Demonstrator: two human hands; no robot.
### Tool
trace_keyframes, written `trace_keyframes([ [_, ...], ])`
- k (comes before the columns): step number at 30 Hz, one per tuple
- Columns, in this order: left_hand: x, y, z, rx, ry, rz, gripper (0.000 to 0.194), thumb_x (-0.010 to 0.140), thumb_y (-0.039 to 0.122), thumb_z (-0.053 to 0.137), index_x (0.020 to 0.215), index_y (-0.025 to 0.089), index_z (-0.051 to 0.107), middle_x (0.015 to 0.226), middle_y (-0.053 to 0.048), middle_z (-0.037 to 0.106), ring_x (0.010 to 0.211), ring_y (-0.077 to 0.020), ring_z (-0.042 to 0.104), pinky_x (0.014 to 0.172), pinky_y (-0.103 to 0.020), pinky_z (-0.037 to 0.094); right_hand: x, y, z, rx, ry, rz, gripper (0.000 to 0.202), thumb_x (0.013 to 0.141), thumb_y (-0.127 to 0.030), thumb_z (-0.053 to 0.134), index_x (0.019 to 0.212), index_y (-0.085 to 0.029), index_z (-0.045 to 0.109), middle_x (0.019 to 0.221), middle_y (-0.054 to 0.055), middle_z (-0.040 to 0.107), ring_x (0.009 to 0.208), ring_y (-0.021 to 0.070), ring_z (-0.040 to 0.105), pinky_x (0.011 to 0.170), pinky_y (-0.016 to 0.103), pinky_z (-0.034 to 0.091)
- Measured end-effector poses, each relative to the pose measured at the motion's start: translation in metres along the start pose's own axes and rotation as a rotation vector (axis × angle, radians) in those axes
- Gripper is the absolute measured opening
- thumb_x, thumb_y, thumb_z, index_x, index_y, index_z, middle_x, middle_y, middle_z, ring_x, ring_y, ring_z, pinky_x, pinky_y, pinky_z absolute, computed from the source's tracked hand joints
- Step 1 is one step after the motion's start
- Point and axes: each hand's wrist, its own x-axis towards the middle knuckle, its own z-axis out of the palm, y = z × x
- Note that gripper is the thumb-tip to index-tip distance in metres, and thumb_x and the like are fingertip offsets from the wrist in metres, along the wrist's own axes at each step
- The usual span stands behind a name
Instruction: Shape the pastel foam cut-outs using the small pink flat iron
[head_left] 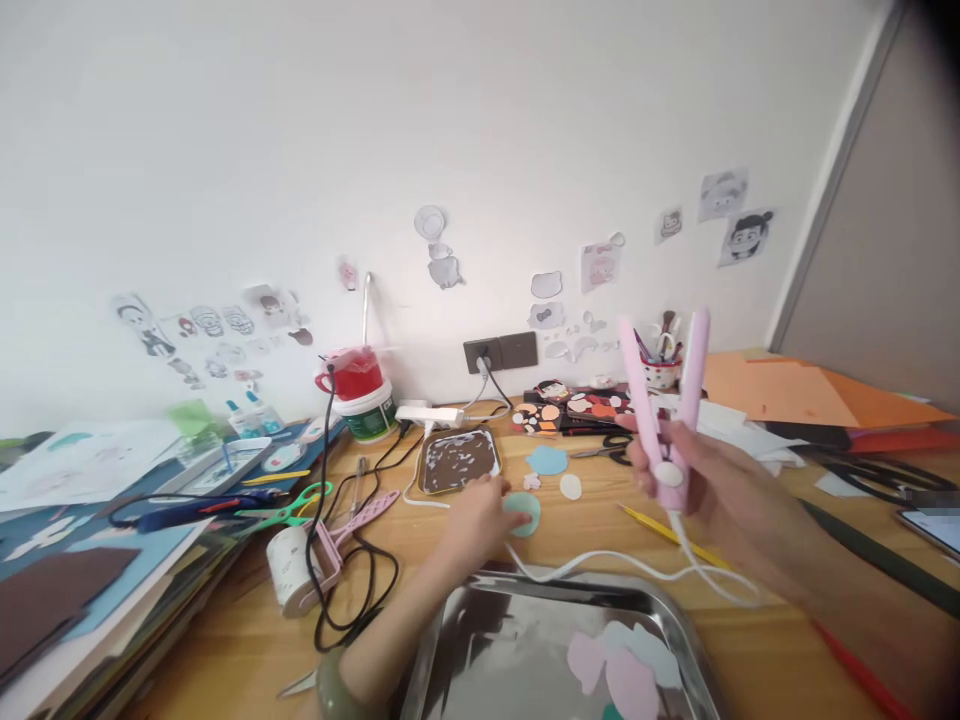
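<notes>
My right hand (675, 465) grips a small pink hair straightener (664, 420), its two arms spread apart and pointing up. A white cord (600, 558) runs from its lower end across the table. My left hand (484, 515) is low over the wood, fingers bent, with a digit on a light green round cut-out (527, 512). Part of that piece is hidden by the hand. Nearby lie a blue cut-out (547, 460), a cream oval (571, 486) and a small pink piece (532, 481). Pink and pale blue cut-outs (630, 680) rest in the metal tray (694, 640).
A brown-and-white patterned tray (457, 460) sits behind my left hand. Leftward are black cables (390, 580), green scissors (300, 510), a white roll (292, 570) and a bucket (364, 415). Black-handled scissors (619, 448) and a yellow pencil (652, 528) lie by my right hand.
</notes>
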Motion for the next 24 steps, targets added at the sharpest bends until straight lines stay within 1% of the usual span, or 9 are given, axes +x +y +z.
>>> trace_keyframes([
  [2, 0.006, -0.006, 0.009, 0.052, 0.005, -0.021, 0.040, 0.053, 0.040, 0.061, 0.083, 0.014, 0.059, 0.091, -0.013, 0.056, 0.089, -0.0279, 0.047, 0.071, -0.032, 0.033, -0.001, -0.006, -0.003, 0.016, 0.005, -0.022, 0.027, 0.081, -0.039, 0.039, 0.095, -0.021, 0.055, 0.068, 0.000, 0.050, 0.053, 0.0085, 0.044, 0.046, 0.016, 0.043],
  [4, 0.009, -0.009, 0.015, 0.070, 0.007, -0.032, 0.040, 0.051, 0.042, 0.061, 0.081, 0.015, 0.058, 0.091, -0.013, 0.056, 0.090, -0.0301, 0.046, 0.070, -0.033, 0.033, -0.003, -0.009, -0.006, 0.017, 0.011, -0.034, 0.031, 0.081, -0.043, 0.036, 0.095, -0.023, 0.054, 0.069, 0.000, 0.048, 0.053, 0.0089, 0.042, 0.046, 0.017, 0.043],
  [8, 0.016, -0.015, 0.021, 0.028, -0.018, -0.044, 0.048, 0.045, 0.042, 0.065, 0.084, 0.016, 0.054, 0.086, -0.010, 0.057, 0.084, -0.0280, 0.049, 0.065, -0.030, 0.034, -0.009, -0.004, -0.012, -0.049, 0.036, -0.043, 0.031, 0.079, -0.043, 0.039, 0.100, -0.023, 0.052, 0.069, 0.000, 0.045, 0.055, 0.0104, 0.040, 0.048, 0.020, 0.043],
  [12, 0.021, -0.023, 0.026, -0.062, -0.038, -0.034, 0.053, 0.045, 0.036, 0.066, 0.091, 0.018, 0.047, 0.085, -0.005, 0.056, 0.075, -0.0201, 0.052, 0.059, -0.025, 0.035, -0.009, 0.005, -0.018, -0.097, 0.027, -0.051, 0.032, 0.077, -0.045, 0.041, 0.100, -0.024, 0.049, 0.066, -0.001, 0.044, 0.055, 0.0114, 0.041, 0.046, 0.021, 0.041],
  [16, 0.021, -0.027, 0.030, -0.097, 0.014, -0.011, 0.047, 0.048, 0.028, 0.066, 0.089, 0.017, 0.045, 0.096, -0.007, 0.051, 0.084, -0.0193, 0.048, 0.066, -0.025, 0.035, -0.003, 0.009, -0.013, -0.112, -0.036, 0.010, 0.032, 0.080, -0.047, 0.033, 0.090, -0.024, 0.051, 0.066, -0.001, 0.044, 0.049, 0.0091, 0.037, 0.042, 0.019, 0.037],
  [20, 0.018, -0.025, 0.029, -0.115, -0.010, -0.003, 0.046, 0.052, 0.023, 0.063, 0.094, 0.017, 0.045, 0.083, -0.003, 0.054, 0.074, -0.0168, 0.051, 0.062, -0.024, 0.036, 0.004, 0.008, -0.003, -0.100, -0.074, 0.034, 0.031, 0.082, -0.044, 0.031, 0.091, -0.023, 0.052, 0.068, -0.001, 0.045, 0.053, 0.0095, 0.038, 0.048, 0.020, 0.038],
  [22, 0.015, -0.022, 0.026, -0.099, 0.011, -0.005, 0.056, 0.052, 0.022, 0.063, 0.104, 0.015, 0.041, 0.094, -0.007, 0.051, 0.082, -0.0188, 0.049, 0.067, -0.025, 0.036, 0.006, 0.009, -0.001, -0.093, -0.084, 0.041, 0.031, 0.082, -0.042, 0.031, 0.096, -0.023, 0.051, 0.070, -0.001, 0.046, 0.057, 0.0104, 0.041, 0.054, 0.021, 0.039],
  [23, 0.014, -0.020, 0.024, -0.082, 0.021, -0.008, 0.058, 0.052, 0.023, 0.063, 0.105, 0.014, 0.042, 0.099, -0.010, 0.048, 0.088, -0.0210, 0.047, 0.070, -0.027, 0.035, 0.007, 0.010, -0.001, -0.093, -0.088, 0.047, 0.031, 0.082, -0.042, 0.032, 0.097, -0.023, 0.051, 0.071, -0.001, 0.047, 0.058, 0.0107, 0.041, 0.056, 0.022, 0.040],
  [24, 0.012, -0.019, 0.023, -0.063, 0.022, -0.010, 0.052, 0.053, 0.025, 0.062, 0.101, 0.013, 0.046, 0.098, -0.011, 0.048, 0.090, -0.0230, 0.045, 0.072, -0.029, 0.034, 0.007, 0.011, -0.002, -0.094, -0.088, 0.055, 0.031, 0.082, -0.042, 0.032, 0.098, -0.023, 0.051, 0.071, -0.001, 0.048, 0.057, 0.0108, 0.041, 0.056, 0.021, 0.040],
])
